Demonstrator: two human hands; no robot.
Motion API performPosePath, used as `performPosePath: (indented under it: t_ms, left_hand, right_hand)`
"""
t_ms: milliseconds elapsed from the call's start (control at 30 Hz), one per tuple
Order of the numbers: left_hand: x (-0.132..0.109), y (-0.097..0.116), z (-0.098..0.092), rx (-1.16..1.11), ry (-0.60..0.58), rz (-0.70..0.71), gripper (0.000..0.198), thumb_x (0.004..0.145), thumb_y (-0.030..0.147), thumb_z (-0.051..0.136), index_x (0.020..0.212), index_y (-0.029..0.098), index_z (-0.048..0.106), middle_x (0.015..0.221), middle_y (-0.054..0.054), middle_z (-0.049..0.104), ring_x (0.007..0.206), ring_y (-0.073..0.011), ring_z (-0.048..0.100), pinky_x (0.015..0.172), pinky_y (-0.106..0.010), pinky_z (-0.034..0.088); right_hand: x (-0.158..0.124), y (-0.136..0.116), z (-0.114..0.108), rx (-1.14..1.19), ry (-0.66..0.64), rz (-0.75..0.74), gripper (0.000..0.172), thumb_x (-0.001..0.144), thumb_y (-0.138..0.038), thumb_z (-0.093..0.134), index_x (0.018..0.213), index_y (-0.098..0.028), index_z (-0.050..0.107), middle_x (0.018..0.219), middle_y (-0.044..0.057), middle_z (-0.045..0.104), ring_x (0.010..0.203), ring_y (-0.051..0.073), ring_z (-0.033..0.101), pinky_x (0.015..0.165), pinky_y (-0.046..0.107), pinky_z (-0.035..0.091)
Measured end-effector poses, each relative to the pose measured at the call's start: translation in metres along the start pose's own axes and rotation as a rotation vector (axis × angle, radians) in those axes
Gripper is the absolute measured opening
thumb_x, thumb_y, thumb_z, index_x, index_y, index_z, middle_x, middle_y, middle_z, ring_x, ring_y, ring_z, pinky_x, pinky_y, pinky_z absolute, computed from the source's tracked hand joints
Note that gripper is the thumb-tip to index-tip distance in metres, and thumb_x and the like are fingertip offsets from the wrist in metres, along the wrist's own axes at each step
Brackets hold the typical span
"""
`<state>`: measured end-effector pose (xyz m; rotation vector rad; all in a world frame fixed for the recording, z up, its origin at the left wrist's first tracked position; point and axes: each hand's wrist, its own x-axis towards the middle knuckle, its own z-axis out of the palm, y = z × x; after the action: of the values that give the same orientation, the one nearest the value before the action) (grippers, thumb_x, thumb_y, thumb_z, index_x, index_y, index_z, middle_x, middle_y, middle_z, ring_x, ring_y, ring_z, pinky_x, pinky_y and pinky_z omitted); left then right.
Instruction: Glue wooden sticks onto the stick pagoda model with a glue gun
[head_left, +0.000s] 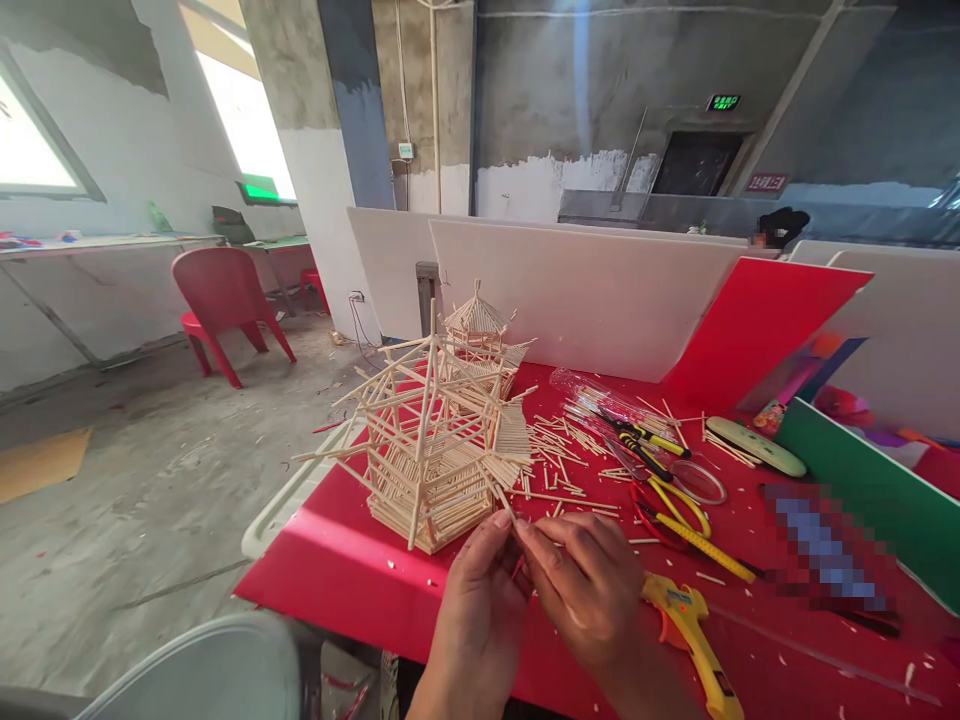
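Observation:
My left hand and my right hand meet at the near side of a pavilion model built from thin wooden sticks. Fingertips of both hands pinch one thin wooden stick, which points up toward the model's right roof edge. Whether its far end touches the model I cannot tell. The model has an open lattice body and a pointed roof frame, with one slatted roof panel on the right. Behind it stands a second stick model with a slatted pointed roof.
On the red table lie cut sticks, pliers, a yellow cutter knife and a yellow glue gun. A green board edges the right. White panels stand behind; a red chair is at left.

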<state>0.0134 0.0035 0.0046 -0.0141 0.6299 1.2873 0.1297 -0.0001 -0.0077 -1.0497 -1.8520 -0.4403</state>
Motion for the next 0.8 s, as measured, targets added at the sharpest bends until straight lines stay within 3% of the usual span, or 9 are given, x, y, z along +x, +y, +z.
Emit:
performPosePath:
  t_ms: [233, 500, 800]
  left_hand:
    - [0.012, 0.009, -0.004, 0.070, 0.099, 0.124, 0.029, 0.065, 0.023, 0.085, 0.086, 0.015, 0.067, 0.069, 0.001, 0.066, 0.055, -0.0092, 0.059, 0.050, -0.019, 0.045]
    - [0.030, 0.014, 0.008, 0.232, 0.105, 0.125, 0.044, 0.055, 0.042, 0.088, 0.055, 0.016, 0.052, 0.046, 0.006, 0.048, 0.040, -0.0051, 0.042, 0.042, -0.019, 0.032]
    - [0.037, 0.008, 0.012, 0.223, 0.188, 0.257, 0.038, 0.055, 0.032, 0.087, 0.053, 0.017, 0.051, 0.043, 0.007, 0.046, 0.037, -0.0044, 0.038, 0.037, -0.017, 0.026]
  right_hand:
    - [0.009, 0.002, 0.024, 0.150, 0.147, 0.109, 0.022, 0.082, -0.011, 0.071, 0.100, -0.023, 0.069, 0.081, 0.002, 0.072, 0.075, 0.015, 0.062, 0.071, 0.033, 0.048]
    - [0.005, 0.001, 0.043, 0.165, 0.151, 0.196, 0.019, 0.082, -0.011, 0.070, 0.097, -0.023, 0.070, 0.080, 0.002, 0.071, 0.075, 0.016, 0.063, 0.071, 0.033, 0.049]
    - [0.007, 0.002, 0.046, 0.183, 0.154, 0.245, 0.012, 0.084, -0.013, 0.070, 0.093, -0.021, 0.068, 0.080, 0.001, 0.070, 0.075, 0.014, 0.062, 0.073, 0.030, 0.050]
